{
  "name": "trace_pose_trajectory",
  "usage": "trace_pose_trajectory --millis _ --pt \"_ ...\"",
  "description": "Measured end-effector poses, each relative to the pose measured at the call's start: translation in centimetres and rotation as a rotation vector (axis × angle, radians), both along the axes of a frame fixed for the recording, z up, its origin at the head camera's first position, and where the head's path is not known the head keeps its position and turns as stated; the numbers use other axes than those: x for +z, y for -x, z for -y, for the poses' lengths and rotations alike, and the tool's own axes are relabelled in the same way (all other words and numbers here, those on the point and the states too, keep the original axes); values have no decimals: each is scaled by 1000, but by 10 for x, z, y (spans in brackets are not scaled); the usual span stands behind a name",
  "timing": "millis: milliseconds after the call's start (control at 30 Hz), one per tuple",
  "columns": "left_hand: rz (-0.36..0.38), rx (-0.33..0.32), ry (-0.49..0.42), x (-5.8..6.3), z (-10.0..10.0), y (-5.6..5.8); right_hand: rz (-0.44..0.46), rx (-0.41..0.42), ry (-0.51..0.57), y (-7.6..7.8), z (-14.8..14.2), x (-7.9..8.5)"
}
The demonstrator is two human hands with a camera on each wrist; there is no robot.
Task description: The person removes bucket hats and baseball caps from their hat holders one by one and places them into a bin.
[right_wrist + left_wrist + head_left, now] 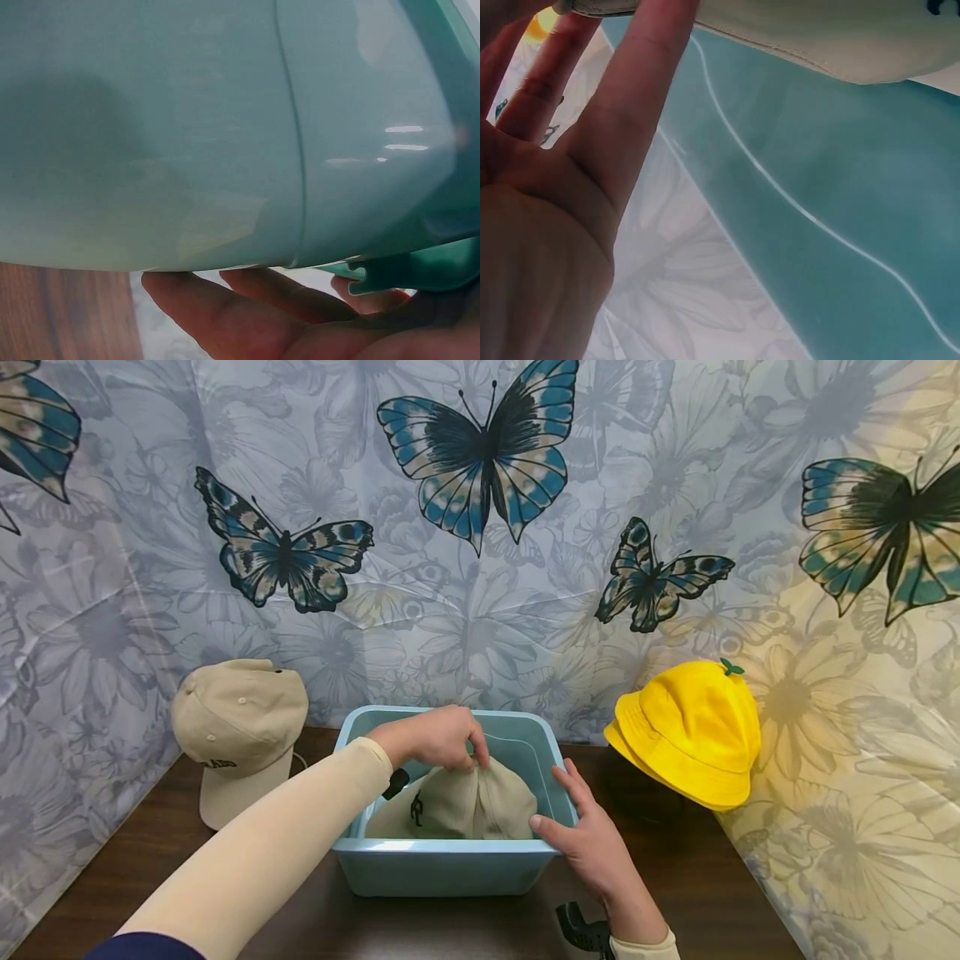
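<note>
Inside a light blue plastic tub (442,868) lies a beige cap (442,806) with dark lettering on its side. My left hand (442,737) reaches over the tub and pinches the top of the cap between thumb and fingers. The left wrist view shows the stitched edge of the cap (817,45) above the tub's inner wall (802,150). With the thumb over the right rim and the fingers along its outside, my right hand (592,835) holds the tub. Seen from the right wrist, the fingers (232,315) lie against the tub wall (187,150).
To the left, a beige baseball cap (240,718) sits raised above the dark wood table (270,918). On the right is a yellow bucket hat (690,731) with a green sprout on top, its support mostly hidden. A butterfly-print cloth (480,635) hangs behind.
</note>
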State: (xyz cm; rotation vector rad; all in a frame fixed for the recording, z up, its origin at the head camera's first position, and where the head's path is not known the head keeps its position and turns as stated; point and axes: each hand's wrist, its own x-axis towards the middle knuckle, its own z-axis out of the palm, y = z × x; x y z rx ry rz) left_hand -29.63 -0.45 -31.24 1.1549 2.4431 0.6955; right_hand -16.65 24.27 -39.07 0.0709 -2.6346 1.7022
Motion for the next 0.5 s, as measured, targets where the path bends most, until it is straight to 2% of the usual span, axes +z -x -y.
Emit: trace_pose_trajectory --millis 300,500 --pt "135 54 -42 -7 12 -4 4 3 -1 0 1 1" --pt "167 54 -55 -6 20 -7 6 5 1 1 1 -1"
